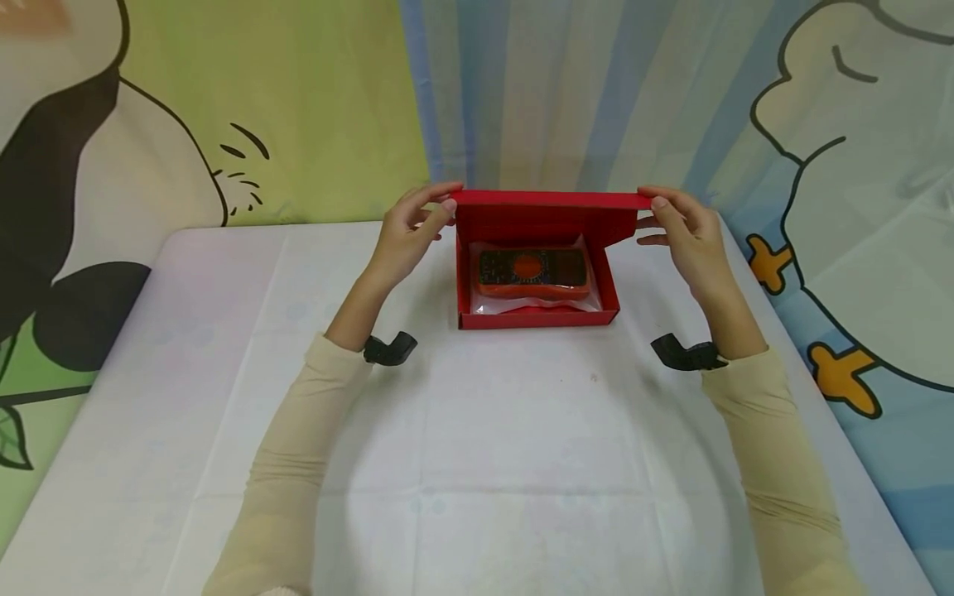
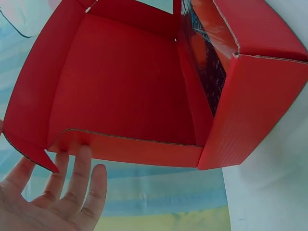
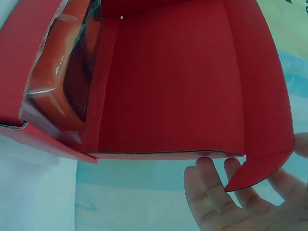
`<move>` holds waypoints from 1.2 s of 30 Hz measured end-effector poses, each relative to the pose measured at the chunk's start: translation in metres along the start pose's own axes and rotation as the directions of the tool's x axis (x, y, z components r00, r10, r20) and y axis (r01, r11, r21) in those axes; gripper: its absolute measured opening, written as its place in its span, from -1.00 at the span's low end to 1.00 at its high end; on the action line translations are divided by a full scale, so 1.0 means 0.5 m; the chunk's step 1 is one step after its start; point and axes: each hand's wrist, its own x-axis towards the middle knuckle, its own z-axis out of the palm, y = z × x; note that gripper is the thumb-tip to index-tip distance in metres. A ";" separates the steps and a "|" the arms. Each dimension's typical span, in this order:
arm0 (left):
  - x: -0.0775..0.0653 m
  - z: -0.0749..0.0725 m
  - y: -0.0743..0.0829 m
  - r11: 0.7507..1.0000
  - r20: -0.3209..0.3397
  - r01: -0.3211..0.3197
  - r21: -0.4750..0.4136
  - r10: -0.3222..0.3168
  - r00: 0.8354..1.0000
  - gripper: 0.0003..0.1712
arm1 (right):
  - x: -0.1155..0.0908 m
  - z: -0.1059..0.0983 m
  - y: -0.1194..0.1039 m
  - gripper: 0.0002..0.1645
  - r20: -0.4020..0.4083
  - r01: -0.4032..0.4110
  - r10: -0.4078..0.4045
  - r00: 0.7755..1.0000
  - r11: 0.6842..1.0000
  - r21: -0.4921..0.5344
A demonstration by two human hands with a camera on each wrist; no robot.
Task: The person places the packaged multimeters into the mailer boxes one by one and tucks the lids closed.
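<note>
A red cardboard box stands on the table with its hinged lid raised. Inside it lies an orange-and-black multimeter with a round orange dial, wrapped in a clear plastic bag. My left hand pinches the lid's left front corner between thumb and fingers. At the opposite corner my right hand pinches the lid the same way. In the left wrist view, fingers touch the lid's side wall. The right wrist view shows fingertips against the other side wall.
A white cloth covers the table. Right behind the box hangs a striped curtain, and cartoon-printed cloth stands at the left and right. A black wrist mount sits on each forearm.
</note>
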 end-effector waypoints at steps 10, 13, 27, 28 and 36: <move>-0.020 -0.005 0.000 1.000 0.015 -0.015 -0.010 0.015 1.000 -0.56 | -0.020 -0.002 0.008 -0.47 0.014 0.004 -0.004 1.000 1.000 -0.029; -0.024 -0.004 0.002 1.000 0.020 -0.011 -0.014 0.011 1.000 -0.56 | -0.024 -0.003 0.009 -0.48 0.015 0.004 -0.004 1.000 1.000 -0.031; -0.053 -0.004 0.003 0.996 0.038 -0.012 0.084 0.009 0.999 -0.61 | -0.050 -0.012 0.010 -0.49 0.046 -0.006 0.011 0.999 0.994 -0.111; -0.054 -0.004 0.002 0.996 0.039 -0.014 0.088 0.010 0.999 -0.61 | -0.052 -0.013 0.010 -0.49 0.053 -0.001 0.007 0.999 0.994 -0.113; -0.067 -0.004 0.002 0.986 0.088 -0.040 0.159 0.027 0.996 -0.59 | -0.070 -0.026 0.019 -0.52 0.095 0.015 -0.003 0.996 0.992 -0.123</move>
